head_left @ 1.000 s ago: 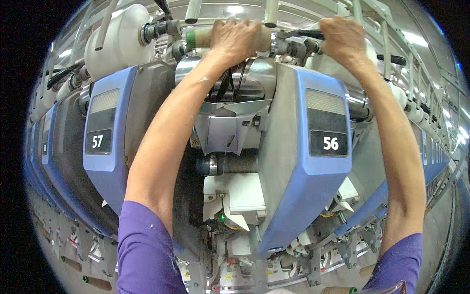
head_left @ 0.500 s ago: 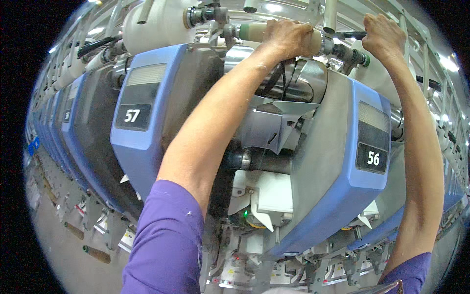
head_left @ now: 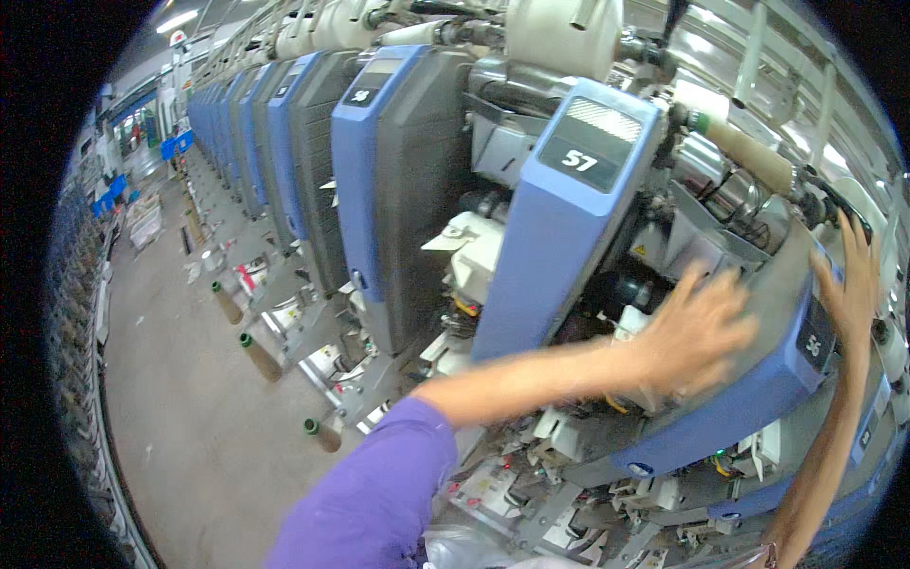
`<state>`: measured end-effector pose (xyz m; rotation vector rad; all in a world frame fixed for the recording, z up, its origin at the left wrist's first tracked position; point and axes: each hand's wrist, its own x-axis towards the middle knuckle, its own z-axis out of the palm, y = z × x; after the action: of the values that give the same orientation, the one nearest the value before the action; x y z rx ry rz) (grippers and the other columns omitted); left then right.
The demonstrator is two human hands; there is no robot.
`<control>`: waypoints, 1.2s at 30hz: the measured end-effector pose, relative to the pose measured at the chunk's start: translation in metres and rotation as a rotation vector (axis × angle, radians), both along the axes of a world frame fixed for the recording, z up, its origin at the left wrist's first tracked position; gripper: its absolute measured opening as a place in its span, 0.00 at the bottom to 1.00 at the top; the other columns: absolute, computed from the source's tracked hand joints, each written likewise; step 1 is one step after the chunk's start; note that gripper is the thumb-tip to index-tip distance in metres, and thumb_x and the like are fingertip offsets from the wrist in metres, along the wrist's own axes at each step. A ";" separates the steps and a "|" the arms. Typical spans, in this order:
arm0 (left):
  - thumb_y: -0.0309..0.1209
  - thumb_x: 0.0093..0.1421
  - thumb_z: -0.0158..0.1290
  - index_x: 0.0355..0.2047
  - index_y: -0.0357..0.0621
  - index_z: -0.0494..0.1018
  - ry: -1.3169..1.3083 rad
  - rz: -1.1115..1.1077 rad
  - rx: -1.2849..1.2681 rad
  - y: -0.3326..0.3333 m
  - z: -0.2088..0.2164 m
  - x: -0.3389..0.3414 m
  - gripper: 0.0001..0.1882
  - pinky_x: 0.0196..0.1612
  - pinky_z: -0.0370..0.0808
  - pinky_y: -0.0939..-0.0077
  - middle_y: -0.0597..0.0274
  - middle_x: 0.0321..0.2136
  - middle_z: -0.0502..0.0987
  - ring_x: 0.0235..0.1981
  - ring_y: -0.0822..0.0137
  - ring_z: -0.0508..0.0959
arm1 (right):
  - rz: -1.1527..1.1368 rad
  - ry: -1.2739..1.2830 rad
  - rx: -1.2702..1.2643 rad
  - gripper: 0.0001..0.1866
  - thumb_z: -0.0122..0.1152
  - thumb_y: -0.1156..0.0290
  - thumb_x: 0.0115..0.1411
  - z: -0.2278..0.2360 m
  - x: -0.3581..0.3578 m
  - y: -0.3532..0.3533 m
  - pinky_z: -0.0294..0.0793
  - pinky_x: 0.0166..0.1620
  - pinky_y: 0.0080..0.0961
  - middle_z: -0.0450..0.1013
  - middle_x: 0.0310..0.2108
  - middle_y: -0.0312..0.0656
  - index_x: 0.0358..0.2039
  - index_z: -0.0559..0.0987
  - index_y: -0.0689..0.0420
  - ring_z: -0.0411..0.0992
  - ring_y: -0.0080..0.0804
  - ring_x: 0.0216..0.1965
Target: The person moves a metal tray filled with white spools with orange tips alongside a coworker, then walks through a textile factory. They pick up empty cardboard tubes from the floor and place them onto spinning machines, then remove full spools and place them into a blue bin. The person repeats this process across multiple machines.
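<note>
My left hand, blurred by motion, hangs in front of the winding unit with its fingers apart and nothing visible in them. Up at the right, my right hand has its fingers stretched out, the tips at a black lever handle. Between the holder arms above the left hand sits a beige tube with a green end. Below it is a shiny steel drum. A grey metal guard lies under the drum, close above my left hand.
Blue-fronted winding units stand in a long row, a large white yarn package above one. Green-topped bobbins stick out low over the grey floor. Blue bins and a white basket stand farther along the aisle.
The view has swung left along the row. My left hand has let go of the beige tube and come down. My right hand's fingers have opened out at the black lever.
</note>
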<state>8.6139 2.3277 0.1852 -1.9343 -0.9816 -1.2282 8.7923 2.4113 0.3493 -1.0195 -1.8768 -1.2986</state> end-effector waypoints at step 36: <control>0.27 0.52 0.54 0.34 0.42 0.76 -0.372 -0.540 -1.410 -0.273 -0.289 0.213 0.08 0.31 0.75 0.66 0.54 0.28 0.77 0.28 0.55 0.77 | 0.610 0.515 -1.394 0.15 0.61 0.71 0.52 -0.478 0.202 -0.266 0.69 0.45 0.34 0.73 0.39 0.46 0.41 0.75 0.58 0.71 0.43 0.42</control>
<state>8.8270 2.0551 -0.1033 -3.2564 -1.9262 -1.3063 8.9939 2.1457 -0.1287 -1.0336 -2.2441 0.7476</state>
